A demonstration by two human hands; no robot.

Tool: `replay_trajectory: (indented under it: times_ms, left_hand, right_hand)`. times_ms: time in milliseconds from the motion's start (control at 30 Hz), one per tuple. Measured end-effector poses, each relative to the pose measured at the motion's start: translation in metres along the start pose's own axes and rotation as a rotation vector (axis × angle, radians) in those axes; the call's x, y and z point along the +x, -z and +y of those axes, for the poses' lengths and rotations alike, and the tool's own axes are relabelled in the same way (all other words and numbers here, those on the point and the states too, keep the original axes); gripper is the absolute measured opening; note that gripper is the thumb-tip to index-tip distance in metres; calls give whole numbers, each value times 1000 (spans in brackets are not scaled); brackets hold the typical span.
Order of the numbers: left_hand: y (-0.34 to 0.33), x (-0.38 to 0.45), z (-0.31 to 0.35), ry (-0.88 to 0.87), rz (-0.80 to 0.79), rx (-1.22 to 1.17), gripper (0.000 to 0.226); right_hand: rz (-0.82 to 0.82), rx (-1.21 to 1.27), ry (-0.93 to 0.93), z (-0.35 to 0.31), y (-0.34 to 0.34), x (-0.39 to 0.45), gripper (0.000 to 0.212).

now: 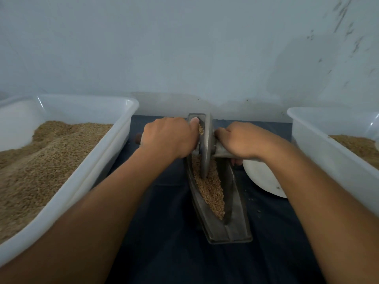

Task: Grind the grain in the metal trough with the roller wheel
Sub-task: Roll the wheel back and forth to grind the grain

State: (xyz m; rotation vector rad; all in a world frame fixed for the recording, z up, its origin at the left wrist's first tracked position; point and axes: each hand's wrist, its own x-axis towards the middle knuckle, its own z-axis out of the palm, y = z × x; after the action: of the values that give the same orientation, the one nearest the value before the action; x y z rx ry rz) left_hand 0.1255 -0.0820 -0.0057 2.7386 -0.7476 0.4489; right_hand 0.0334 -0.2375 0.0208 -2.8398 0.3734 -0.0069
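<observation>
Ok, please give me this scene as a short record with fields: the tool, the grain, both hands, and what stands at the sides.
tool: grey metal roller wheel, upright in the long metal trough
grain: tan grain fills the trough around the wheel
left hand: grips the wheel's left handle
right hand: grips the right handle
left side: white plastic tub, holding grain
right side: second white tub; white plate

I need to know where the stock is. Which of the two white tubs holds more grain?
The left white tub: its grain heaps high and fills most of it, while the right white tub shows only a low layer.
</observation>
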Motion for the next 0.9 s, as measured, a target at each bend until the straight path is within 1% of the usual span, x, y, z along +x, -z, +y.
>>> replay_trajectory:
  times_ms: [167,333,433,533,667,900]
  left_hand:
    - [-6,4,-4,-20,32,-36,67]
    - [-7,7,-6,-48,19,-50,67]
    - [-6,7,-7,-70,4,-46,61]
    - [-7,6,-5,-91,29,-2,54]
    - [-8,4,-1,-32,58,-31,64]
    - [-6,5,0,18,47,-36,67]
  right_hand:
    - [48,-53,-29,-5,-3,3,70]
    - [12,-14,-59,-5,-4,1,68]
    - [60,-23,-49,-6,-6,1,68]
    - [91,-10,-48,-5,-7,3,67]
    - [112,-8,-47,-2,-9,7,70]
    - [91,18,-13,5,-9,17,71]
